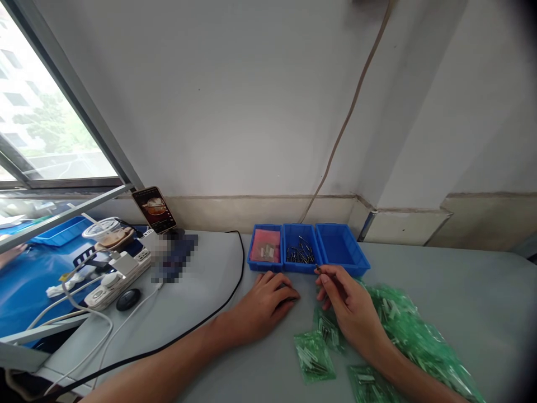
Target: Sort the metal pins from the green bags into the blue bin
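Note:
My left hand (pixel 268 299) rests on the grey table in front of the blue bins, its fingers curled and closed; whatever they may hold is hidden. My right hand (pixel 346 302) pinches a small dark piece (pixel 318 269) between thumb and forefinger, close to the front edge of the bins. In the middle blue bin (pixel 302 267) lie several dark, thin metal pieces (pixel 300 253), perhaps screws. The left bin (pixel 264 265) holds a pink bag (pixel 266 238) with small pale parts. Below my right hand are small green bags (pixel 314 356) of slim parts.
The right blue bin (pixel 342 246) adjoins the other two. A large green plastic bag (pixel 413 322) lies at the right. A black cable (pixel 201 317) crosses the table under my left forearm. A power strip (pixel 121 280), mouse (pixel 128 300) and phone (pixel 154 210) are at the left.

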Available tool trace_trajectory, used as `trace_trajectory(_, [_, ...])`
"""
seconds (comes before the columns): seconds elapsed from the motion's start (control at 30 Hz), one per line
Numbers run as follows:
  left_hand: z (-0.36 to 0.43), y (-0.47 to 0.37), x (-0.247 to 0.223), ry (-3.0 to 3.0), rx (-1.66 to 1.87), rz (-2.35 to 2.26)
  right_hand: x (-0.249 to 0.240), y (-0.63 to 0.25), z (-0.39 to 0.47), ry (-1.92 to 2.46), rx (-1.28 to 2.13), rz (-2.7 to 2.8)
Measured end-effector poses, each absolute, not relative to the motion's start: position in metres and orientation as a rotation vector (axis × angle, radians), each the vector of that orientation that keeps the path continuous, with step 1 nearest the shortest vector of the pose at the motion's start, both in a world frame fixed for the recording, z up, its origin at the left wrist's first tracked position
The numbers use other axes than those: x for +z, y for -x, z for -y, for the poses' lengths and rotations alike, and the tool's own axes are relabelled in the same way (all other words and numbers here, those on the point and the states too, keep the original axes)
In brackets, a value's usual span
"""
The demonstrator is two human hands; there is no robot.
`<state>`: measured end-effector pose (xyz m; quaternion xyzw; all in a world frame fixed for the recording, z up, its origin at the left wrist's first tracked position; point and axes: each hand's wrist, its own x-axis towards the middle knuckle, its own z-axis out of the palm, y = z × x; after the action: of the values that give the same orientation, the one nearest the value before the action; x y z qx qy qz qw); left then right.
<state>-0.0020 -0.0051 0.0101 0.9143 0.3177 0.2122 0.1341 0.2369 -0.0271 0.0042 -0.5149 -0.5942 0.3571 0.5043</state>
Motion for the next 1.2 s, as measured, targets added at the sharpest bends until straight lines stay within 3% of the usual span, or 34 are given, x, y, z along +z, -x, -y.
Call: trace_trajectory(1.2, [0.0053,0.0027,0.0096,-2.674,0.641,-0.907,0.01,-0.2364,0.0285,1.283,0.835,1.427])
